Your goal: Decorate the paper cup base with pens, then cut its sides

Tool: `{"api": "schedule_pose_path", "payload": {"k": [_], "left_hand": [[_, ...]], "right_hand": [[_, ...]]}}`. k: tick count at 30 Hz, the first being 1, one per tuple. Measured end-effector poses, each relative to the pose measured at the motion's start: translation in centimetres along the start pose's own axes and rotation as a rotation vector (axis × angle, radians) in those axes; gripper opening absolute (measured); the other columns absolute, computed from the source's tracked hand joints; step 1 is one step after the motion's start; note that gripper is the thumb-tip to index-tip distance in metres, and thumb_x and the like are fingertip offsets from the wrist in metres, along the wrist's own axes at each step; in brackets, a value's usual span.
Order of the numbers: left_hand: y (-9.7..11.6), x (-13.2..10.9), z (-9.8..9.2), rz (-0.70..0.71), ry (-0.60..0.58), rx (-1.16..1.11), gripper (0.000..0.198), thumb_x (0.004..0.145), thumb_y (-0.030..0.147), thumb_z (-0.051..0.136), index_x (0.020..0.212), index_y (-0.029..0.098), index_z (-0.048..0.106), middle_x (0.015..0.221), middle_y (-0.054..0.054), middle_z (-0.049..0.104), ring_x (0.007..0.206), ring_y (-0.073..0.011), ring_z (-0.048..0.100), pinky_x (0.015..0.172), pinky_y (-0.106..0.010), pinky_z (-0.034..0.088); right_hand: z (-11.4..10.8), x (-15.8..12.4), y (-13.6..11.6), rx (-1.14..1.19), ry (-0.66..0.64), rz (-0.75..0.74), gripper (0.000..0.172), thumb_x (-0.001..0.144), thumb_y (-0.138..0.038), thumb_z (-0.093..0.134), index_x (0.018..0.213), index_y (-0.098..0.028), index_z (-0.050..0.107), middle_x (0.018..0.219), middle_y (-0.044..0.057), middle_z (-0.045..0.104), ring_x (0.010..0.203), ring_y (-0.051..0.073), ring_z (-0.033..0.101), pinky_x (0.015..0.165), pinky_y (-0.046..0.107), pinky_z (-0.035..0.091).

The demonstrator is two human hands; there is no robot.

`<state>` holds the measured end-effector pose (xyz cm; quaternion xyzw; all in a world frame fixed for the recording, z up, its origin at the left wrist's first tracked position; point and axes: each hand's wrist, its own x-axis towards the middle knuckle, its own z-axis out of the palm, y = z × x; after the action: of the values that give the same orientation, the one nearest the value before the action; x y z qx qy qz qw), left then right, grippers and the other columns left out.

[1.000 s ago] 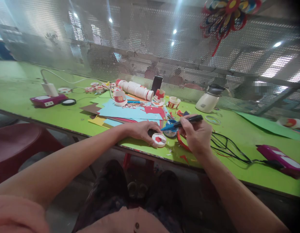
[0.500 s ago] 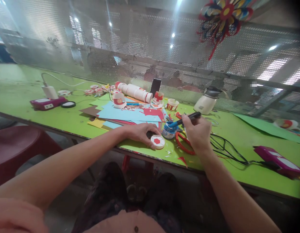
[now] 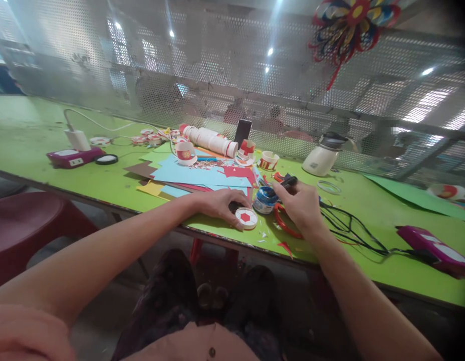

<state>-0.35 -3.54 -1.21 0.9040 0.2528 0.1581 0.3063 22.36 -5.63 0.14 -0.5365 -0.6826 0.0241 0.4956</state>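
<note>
My left hand (image 3: pixel 222 204) rests on the green table (image 3: pixel 104 183) with its fingers curled round a small dark thing, and the fingertips touch a round white disc with a red pattern (image 3: pixel 246 217). My right hand (image 3: pixel 299 205) is closed on a black brush (image 3: pixel 288 181), whose tip points down into a small blue jar (image 3: pixel 264 199). Red-handled scissors (image 3: pixel 283 224) lie under the right hand.
Coloured paper sheets (image 3: pixel 195 175), a stack of white cups (image 3: pixel 210 140), single cups and a phone (image 3: pixel 242 131) lie behind the hands. A white kettle (image 3: pixel 322 154), black cables (image 3: pixel 353 228) and two magenta power strips (image 3: pixel 437 250) (image 3: pixel 72 156) are nearby. Mesh screen behind.
My right hand has lowered and tipped the brush from level to steep, bringing its blue tip down into the jar. My left hand stays on the disc.
</note>
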Motion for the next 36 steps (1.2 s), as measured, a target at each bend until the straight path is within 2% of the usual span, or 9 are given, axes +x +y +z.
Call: {"api": "schedule_pose_path", "payload": {"k": [7,11,13,16,20,22,29,36], "left_hand": [[-0.2,0.0,0.0,0.004,0.011,-0.015,0.051,0.066,0.041,0.081,0.109,0.019,0.067,0.114,-0.008,0.062,0.107,-0.023,0.057,0.094,-0.031,0.041],[-0.3,0.0,0.1,0.013,0.014,-0.015,0.049,0.066,0.04,0.08,0.109,0.019,0.067,0.113,-0.007,0.063,0.106,-0.0228,0.057,0.092,-0.03,0.042],[-0.3,0.0,0.1,0.016,0.009,-0.015,0.049,0.067,0.04,0.08,0.109,0.019,0.067,0.113,-0.008,0.063,0.106,-0.0229,0.058,0.091,-0.03,0.042],[-0.2,0.0,0.1,0.018,0.012,-0.005,0.049,0.068,0.038,0.079,0.111,0.019,0.067,0.115,-0.008,0.062,0.106,-0.0226,0.058,0.091,-0.029,0.042],[-0.1,0.1,0.0,0.0,0.004,0.026,0.05,0.068,0.041,0.078,0.111,0.018,0.066,0.113,-0.007,0.061,0.107,-0.0233,0.057,0.091,-0.028,0.041],[0.0,0.1,0.0,-0.007,0.0,0.026,0.051,0.068,0.044,0.078,0.109,0.018,0.066,0.114,-0.006,0.061,0.108,-0.0236,0.056,0.091,-0.028,0.041],[0.5,0.1,-0.1,0.011,-0.028,0.013,0.047,0.071,0.041,0.076,0.109,0.017,0.066,0.112,-0.006,0.061,0.102,-0.0224,0.056,0.087,-0.027,0.04],[0.3,0.1,-0.1,0.023,-0.019,0.012,0.046,0.07,0.044,0.075,0.106,0.017,0.066,0.109,-0.006,0.06,0.101,-0.0225,0.055,0.086,-0.028,0.04]], "right_hand": [[-0.7,0.2,0.1,0.046,0.303,0.03,0.028,0.076,-0.039,0.066,0.057,-0.019,0.059,0.053,0.002,0.059,0.05,0.016,0.052,0.052,0.031,0.042],[-0.6,0.2,-0.2,0.24,0.402,0.089,0.028,0.078,-0.041,0.065,0.059,-0.021,0.057,0.049,0.001,0.057,0.043,0.016,0.051,0.042,0.029,0.04],[-0.5,-0.1,-0.6,0.381,0.372,0.11,0.028,0.078,-0.041,0.065,0.06,-0.022,0.057,0.046,-0.001,0.054,0.038,0.014,0.047,0.038,0.028,0.038],[-0.3,-0.8,-1.5,0.506,0.241,0.092,0.023,0.077,-0.038,0.068,0.063,-0.021,0.059,0.046,-0.002,0.055,0.036,0.012,0.048,0.036,0.026,0.039],[0.1,-1.7,-2.0,0.48,0.015,0.026,0.022,0.08,-0.038,0.066,0.069,-0.019,0.061,0.048,-0.003,0.059,0.04,0.012,0.054,0.04,0.025,0.043],[0.1,-2.0,-2.1,0.434,-0.052,-0.008,0.022,0.082,-0.038,0.064,0.071,-0.019,0.063,0.048,-0.003,0.061,0.041,0.012,0.055,0.042,0.025,0.044],[0.1,-2.3,-3.0,0.351,-0.093,-0.051,0.022,0.083,-0.034,0.062,0.068,-0.018,0.061,0.049,-0.002,0.061,0.042,0.013,0.058,0.044,0.024,0.047],[0.5,-2.4,-2.8,0.354,-0.104,-0.082,0.022,0.081,-0.037,0.064,0.071,-0.017,0.062,0.055,-0.001,0.063,0.045,0.012,0.059,0.045,0.022,0.048]]}}
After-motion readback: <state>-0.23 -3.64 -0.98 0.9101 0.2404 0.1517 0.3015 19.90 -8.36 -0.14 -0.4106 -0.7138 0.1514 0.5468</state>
